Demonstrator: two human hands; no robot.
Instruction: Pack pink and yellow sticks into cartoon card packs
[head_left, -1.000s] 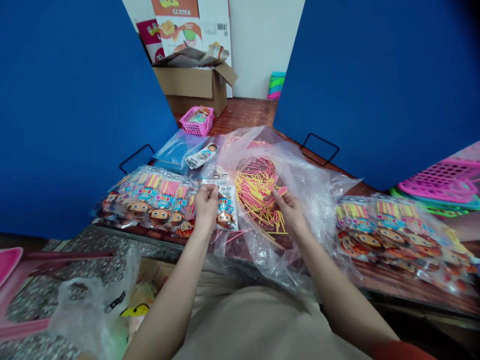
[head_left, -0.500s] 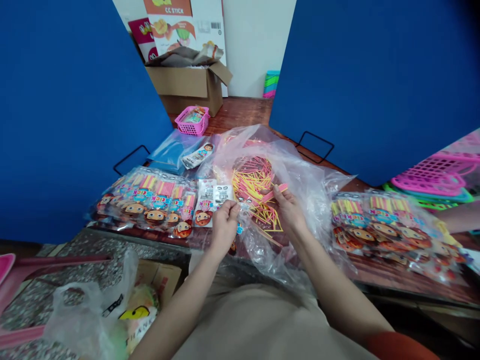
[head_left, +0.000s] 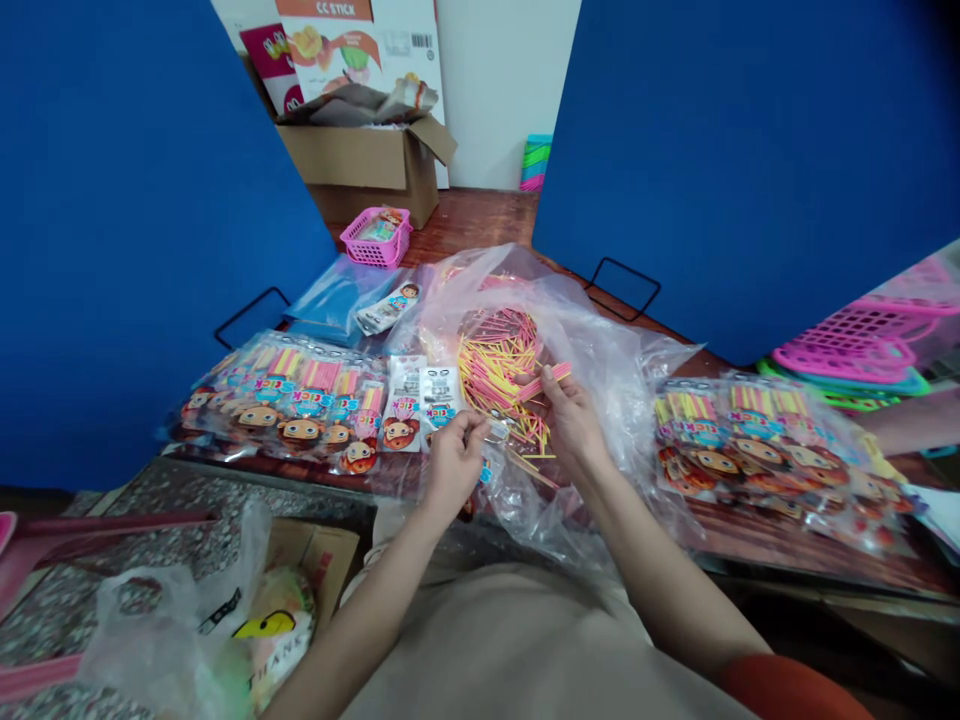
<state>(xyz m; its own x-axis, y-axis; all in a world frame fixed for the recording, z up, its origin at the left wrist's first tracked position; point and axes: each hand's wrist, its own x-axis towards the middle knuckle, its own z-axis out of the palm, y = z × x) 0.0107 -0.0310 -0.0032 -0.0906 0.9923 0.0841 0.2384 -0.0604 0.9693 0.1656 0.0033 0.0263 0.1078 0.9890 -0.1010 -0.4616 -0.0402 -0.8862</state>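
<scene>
My right hand [head_left: 574,420] pinches a small bundle of pink candy sticks [head_left: 546,382] above the loose pile. Fingers closed, my left hand [head_left: 455,462] grips a clear printed pouch [head_left: 496,430], mostly hidden behind the fingers. Between and beyond the hands, loose pink and yellow sticks [head_left: 491,365] lie in a large open clear plastic bag [head_left: 607,370]. Two flat printed pouches [head_left: 405,405] rest just left of the pile. Filled stick pouches [head_left: 300,400] overlap in a row farther left.
More filled pouches [head_left: 757,450] lie at right, near another person's forearm [head_left: 911,422]. Blue panels [head_left: 150,200] flank the table. Behind are a pink basket [head_left: 375,240] and a cardboard box [head_left: 352,160]. Plastic bags [head_left: 150,630] sit below left; pink baskets [head_left: 847,340] stand right.
The view has shifted slightly. My left hand has moved a little down and closer to my right hand. Both hands keep their hold.
</scene>
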